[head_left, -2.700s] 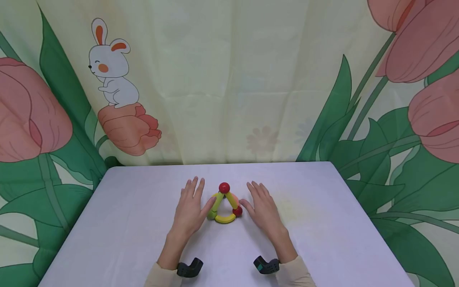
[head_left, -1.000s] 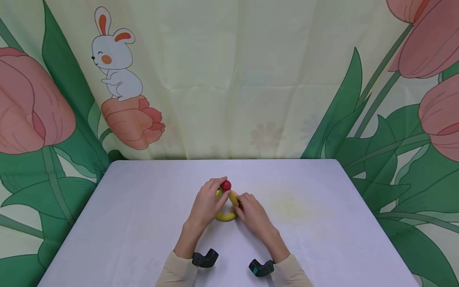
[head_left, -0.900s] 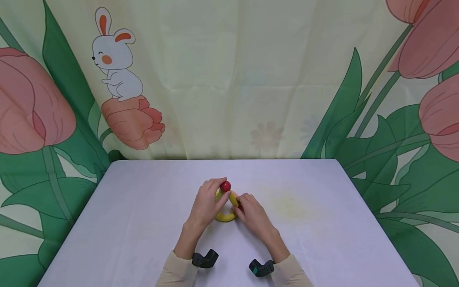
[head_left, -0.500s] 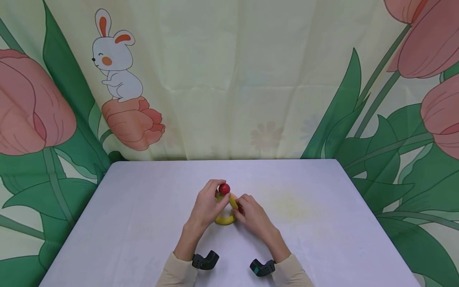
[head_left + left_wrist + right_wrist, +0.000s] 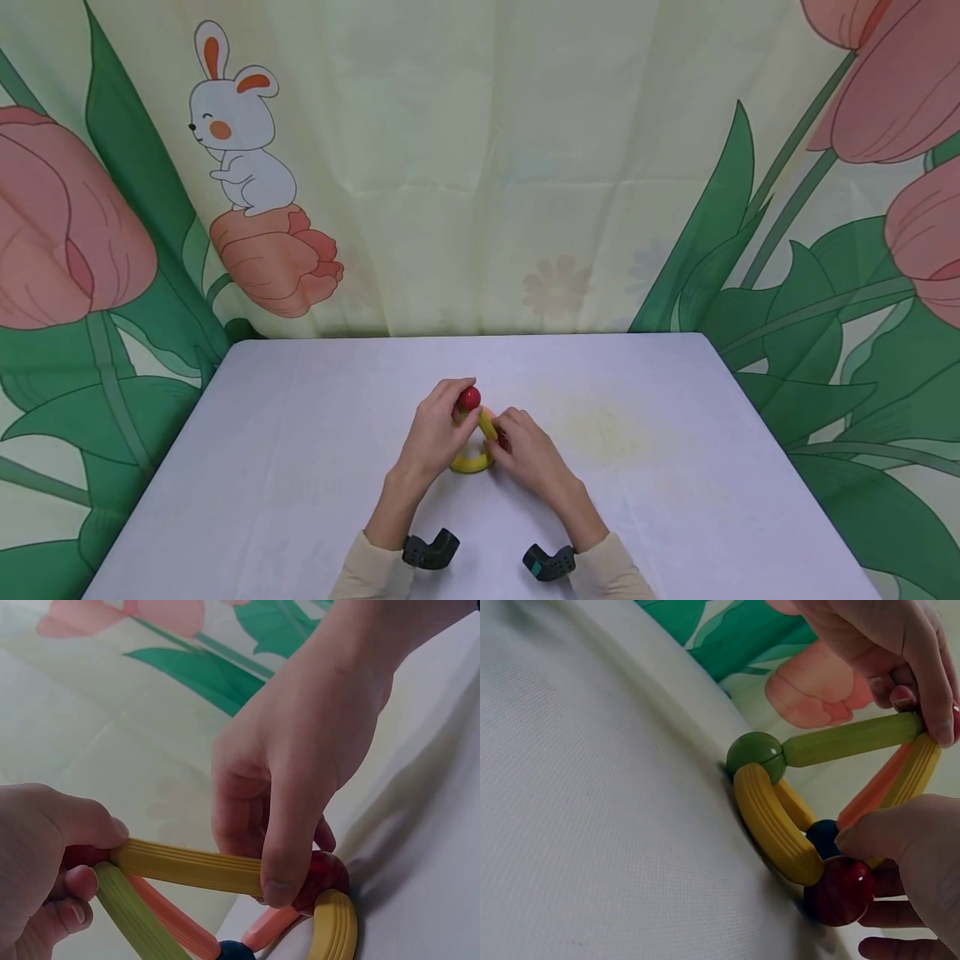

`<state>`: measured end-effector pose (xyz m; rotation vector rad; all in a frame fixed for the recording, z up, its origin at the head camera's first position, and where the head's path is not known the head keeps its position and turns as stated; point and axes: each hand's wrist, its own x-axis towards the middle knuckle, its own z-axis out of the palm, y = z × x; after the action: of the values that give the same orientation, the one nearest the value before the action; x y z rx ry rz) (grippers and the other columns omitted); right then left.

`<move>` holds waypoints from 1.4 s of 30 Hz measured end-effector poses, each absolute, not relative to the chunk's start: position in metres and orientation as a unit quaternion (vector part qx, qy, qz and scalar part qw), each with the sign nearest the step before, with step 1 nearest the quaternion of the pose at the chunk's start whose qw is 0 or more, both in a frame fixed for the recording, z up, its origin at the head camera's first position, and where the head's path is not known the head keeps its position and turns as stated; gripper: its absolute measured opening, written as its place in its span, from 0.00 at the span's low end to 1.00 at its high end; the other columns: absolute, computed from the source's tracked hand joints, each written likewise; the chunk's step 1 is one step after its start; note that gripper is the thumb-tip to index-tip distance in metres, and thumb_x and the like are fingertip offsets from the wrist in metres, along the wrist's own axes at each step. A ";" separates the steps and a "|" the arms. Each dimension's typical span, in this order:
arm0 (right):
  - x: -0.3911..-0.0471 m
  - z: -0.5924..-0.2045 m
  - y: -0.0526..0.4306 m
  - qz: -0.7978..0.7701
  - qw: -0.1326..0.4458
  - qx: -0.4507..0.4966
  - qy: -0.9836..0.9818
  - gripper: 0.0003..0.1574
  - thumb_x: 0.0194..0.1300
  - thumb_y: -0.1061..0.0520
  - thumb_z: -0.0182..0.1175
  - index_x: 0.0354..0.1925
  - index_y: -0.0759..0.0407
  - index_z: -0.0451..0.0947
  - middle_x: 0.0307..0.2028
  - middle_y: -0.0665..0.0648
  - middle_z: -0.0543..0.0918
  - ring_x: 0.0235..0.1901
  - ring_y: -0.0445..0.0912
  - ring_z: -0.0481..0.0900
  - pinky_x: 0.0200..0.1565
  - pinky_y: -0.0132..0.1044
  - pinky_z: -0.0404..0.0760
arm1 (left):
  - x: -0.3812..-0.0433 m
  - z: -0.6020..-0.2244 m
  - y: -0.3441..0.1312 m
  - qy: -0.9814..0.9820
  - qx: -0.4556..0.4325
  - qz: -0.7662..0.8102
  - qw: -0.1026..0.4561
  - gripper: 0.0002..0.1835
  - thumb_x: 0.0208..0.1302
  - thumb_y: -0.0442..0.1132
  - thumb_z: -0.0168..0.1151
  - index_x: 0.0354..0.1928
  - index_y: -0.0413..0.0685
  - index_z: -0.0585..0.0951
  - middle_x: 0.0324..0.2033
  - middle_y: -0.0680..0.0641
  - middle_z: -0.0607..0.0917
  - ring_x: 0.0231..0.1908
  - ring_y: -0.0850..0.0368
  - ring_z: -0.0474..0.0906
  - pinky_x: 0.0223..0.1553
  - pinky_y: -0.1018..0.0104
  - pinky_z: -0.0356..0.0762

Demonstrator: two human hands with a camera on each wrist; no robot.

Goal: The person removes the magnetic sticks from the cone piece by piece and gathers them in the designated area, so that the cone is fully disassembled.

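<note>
A pyramid of magnetic building sticks and balls stands on the white table. My left hand (image 5: 431, 427) grips the red ball (image 5: 469, 398) at its top. My right hand (image 5: 531, 450) pinches the straight yellow stick (image 5: 195, 868) at its lower end, beside a second red ball (image 5: 838, 891). From the top ball a green stick (image 5: 855, 741) runs down to a green ball (image 5: 754, 756), and a salmon stick (image 5: 176, 919) to a blue ball (image 5: 823, 838). Curved yellow sticks (image 5: 776, 825) form part of the base. The left hand covers the green side in the head view.
The table (image 5: 300, 467) has a white cover with a faint yellowish stain (image 5: 603, 429) to the right. Behind it hangs a curtain (image 5: 570, 167) printed with tulips and a rabbit. Black wrist cameras (image 5: 431, 550) sit on both wrists.
Both hands were spread on either side of the pyramid; they have since moved inward and taken hold of the top ball and the yellow stick. Over the last second they stay nearly still.
</note>
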<state>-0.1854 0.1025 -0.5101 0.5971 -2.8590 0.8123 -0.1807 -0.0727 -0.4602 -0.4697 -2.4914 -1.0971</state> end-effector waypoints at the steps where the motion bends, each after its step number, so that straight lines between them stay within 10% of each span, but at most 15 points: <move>1: -0.185 -0.510 0.103 0.268 0.055 0.197 -0.942 0.10 0.64 0.51 0.68 0.42 0.52 0.81 0.34 0.45 0.75 0.36 0.39 0.68 0.37 0.28 0.76 | -0.181 -0.460 -0.073 -0.886 -0.167 -0.390 0.189 0.24 0.59 0.34 0.73 0.57 0.42 0.80 0.48 0.44 0.84 0.33 0.61 0.77 0.35 0.75 0.82; 42: -0.185 -0.510 0.101 0.273 0.056 0.203 -0.939 0.11 0.64 0.51 0.69 0.43 0.53 0.81 0.37 0.47 0.77 0.38 0.39 0.69 0.40 0.29 0.79 | -0.181 -0.459 -0.081 -0.878 -0.177 -0.410 0.172 0.22 0.57 0.29 0.72 0.52 0.43 0.75 0.45 0.45 0.83 0.38 0.57 0.82 0.39 0.72 0.84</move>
<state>-0.1845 0.1013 -0.5099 0.6153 -2.8471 0.8290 -0.1807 -0.0810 -0.4587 -0.5017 -2.4935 -1.1628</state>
